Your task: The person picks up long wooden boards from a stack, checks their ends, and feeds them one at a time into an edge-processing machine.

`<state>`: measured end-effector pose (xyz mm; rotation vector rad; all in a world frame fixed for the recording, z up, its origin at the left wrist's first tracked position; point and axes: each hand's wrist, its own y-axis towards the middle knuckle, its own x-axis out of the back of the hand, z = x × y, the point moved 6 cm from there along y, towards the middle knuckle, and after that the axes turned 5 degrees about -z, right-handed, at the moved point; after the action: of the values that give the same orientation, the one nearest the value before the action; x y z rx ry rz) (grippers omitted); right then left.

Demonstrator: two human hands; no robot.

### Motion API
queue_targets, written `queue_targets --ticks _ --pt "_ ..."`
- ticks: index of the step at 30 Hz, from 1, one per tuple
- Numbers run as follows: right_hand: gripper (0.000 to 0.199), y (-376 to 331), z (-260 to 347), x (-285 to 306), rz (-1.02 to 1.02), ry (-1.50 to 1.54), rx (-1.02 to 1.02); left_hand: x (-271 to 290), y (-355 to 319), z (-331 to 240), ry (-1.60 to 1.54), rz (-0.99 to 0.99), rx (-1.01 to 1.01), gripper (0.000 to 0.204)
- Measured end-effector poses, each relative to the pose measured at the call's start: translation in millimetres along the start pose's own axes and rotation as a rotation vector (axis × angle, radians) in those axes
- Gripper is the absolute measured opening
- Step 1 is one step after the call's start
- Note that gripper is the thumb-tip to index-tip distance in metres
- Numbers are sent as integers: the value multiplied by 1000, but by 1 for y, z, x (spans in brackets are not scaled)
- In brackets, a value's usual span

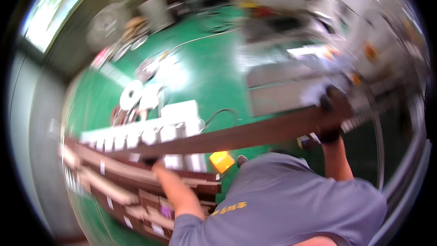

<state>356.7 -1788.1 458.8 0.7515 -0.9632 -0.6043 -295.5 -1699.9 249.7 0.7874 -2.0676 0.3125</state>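
Observation:
A long brown plank (236,133) stretches across in front of me, slanting from the stack at my left up to my right side. My right hand (328,135), in a dark glove, is closed around its right end, with dark fingertips showing over the upper edge. My left hand (150,160), also dark-gloved, holds the plank's lower edge near its left end; its fingers are mostly hidden and blurred. Below that hand lies a stack of brown boards (123,169), some wrapped in pale material.
White slotted pieces (136,139) lie behind the stack. On the green floor (205,68) are a yellow block (221,161) by my foot, a white roll (131,93) and a trailing cable (200,39). Blurred machinery (368,45) with a grey flat surface (282,95) stands at the right.

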Motion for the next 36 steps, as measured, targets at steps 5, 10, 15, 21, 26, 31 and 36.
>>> queue_targets --ticks 5,10,15,21,26,31,36 --pt "24 -80 -148 -56 -605 1713 -1206 -90 42 11 -1143 82 468 51" --pt "6 -166 -240 -61 -627 1435 -1531 -132 55 -7 -1327 76 585 51" --pt "26 -167 -293 -73 -245 372 -1375 -174 35 -24 -1407 125 680 50" --pt "74 -135 -260 -116 89 454 -1376 -228 6 -37 -1454 247 750 50" --pt "103 -130 -238 -161 145 353 -1332 -255 -35 -87 -1501 600 549 47" --pt "106 -136 -271 -184 194 88 -1312 -266 -70 -117 -1460 668 582 38" --pt "80 -113 -293 -157 670 -191 -1113 -260 -114 -145 -1243 906 594 30"
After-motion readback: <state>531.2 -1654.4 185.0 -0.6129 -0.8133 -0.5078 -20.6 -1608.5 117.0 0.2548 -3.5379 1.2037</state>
